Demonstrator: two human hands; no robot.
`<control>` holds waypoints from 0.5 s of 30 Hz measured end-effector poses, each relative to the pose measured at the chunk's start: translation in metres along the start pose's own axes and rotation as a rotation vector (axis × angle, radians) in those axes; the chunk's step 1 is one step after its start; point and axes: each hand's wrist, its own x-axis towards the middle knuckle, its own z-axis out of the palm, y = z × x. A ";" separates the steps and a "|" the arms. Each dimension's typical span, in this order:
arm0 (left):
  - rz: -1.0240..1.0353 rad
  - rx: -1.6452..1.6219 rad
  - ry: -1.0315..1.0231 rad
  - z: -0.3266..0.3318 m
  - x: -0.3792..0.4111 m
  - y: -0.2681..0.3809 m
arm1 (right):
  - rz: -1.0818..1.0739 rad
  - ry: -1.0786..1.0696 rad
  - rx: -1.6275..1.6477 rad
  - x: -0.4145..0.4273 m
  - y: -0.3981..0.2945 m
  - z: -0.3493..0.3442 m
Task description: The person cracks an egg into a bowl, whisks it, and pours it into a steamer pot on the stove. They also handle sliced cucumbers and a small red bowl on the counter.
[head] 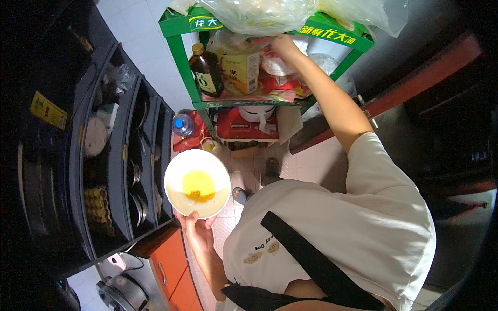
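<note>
My left hand (198,231) holds a white bowl (220,175) from below, with the thumb over its near rim. Small yellow grains, which look like millet (199,192), lie in the bottom of the bowl. My right hand (283,46) reaches into the upper tier of a green display rack (179,62), beside a white plastic bag (277,66). Its fingers are blurred and partly hidden, so their grip does not show. Left of it stand a carton (240,72) bearing writing and a dark bottle (206,70) with a gold cap.
Clear plastic bags (264,15) cover the rack's top. A white pot (256,112) sits on a red box (233,130) below. On the left are dark shelves (116,155) with an egg tray (99,210). A clear jug (183,125) with a blue cap stands near the rack.
</note>
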 end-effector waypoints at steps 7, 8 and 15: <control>-0.017 0.028 -0.069 0.016 -0.001 0.001 | -0.357 0.212 -0.236 -0.038 0.004 -0.012; -0.015 0.024 -0.067 0.016 -0.002 0.001 | -0.373 0.314 -0.291 -0.064 -0.014 -0.007; -0.024 -0.019 -0.022 0.021 -0.001 -0.001 | -0.242 0.268 -0.092 -0.204 -0.065 -0.037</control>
